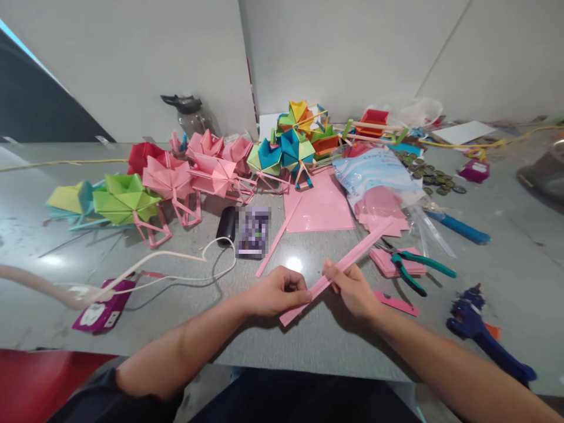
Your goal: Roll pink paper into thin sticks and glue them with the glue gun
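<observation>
1. Pinched between both hands: a long pink paper strip (339, 270), folded narrow, slanting from low near the table edge up and away to the right.
2. Left hand (275, 292) closed in a loose fist, thumb and fingertips pressed on the strip near its lower end.
3. Right hand (352, 289) also closed on the strip, just beside the left, fingers curled over it (thumb hidden underneath).
4. Under the hands, a grey table (308, 341); lower end of the strip close to its surface, whether touching cannot be told.
5. Just right of the right hand: a small pink slip (396, 304), green-handled scissors (418, 269) lying on a stack of pink paper (388, 261).
6. Ahead of the hands: a second thin pink strip (277, 238), a flat pink sheet (319, 207), a blurred phone (252, 232), a white cable (176, 264).
7. Further back: a row of folded paper models (171, 179) in pink, green, blue and orange, and a plastic bag (374, 176) with pink sheets.
8. Far right: a blue tool (484, 335) near the table edge, well apart from the hands.
</observation>
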### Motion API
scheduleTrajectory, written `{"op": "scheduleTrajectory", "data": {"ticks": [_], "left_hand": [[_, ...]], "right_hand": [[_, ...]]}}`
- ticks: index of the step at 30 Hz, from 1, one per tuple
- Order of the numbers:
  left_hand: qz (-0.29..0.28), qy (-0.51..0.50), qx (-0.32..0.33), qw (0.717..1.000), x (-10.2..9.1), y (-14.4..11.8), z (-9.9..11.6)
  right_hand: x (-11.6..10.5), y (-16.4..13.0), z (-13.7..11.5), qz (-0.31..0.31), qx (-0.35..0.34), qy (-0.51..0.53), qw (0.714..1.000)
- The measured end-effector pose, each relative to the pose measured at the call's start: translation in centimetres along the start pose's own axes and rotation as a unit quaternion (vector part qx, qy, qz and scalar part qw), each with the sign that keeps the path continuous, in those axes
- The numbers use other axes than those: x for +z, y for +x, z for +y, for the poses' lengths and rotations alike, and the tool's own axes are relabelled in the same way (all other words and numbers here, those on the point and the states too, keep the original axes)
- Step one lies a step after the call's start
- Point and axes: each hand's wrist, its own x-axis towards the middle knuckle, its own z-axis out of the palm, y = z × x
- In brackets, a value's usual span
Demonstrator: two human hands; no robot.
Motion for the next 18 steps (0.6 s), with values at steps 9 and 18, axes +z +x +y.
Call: {"op": "scheduleTrajectory", "data": {"ticks": [9,18], "left_hand": [[0.034,-0.001,0.031,0.999,0.1,0.3,-0.5],[0.016,-0.055,-0.012,0.998,0.1,0.3,-1.0]], "right_hand": [[0.3,-0.2,0.1,0.001,-0.001,0.007,1.0],[0.2,0.0,0.6,0.05,0.011,0.024,0.998]]}}
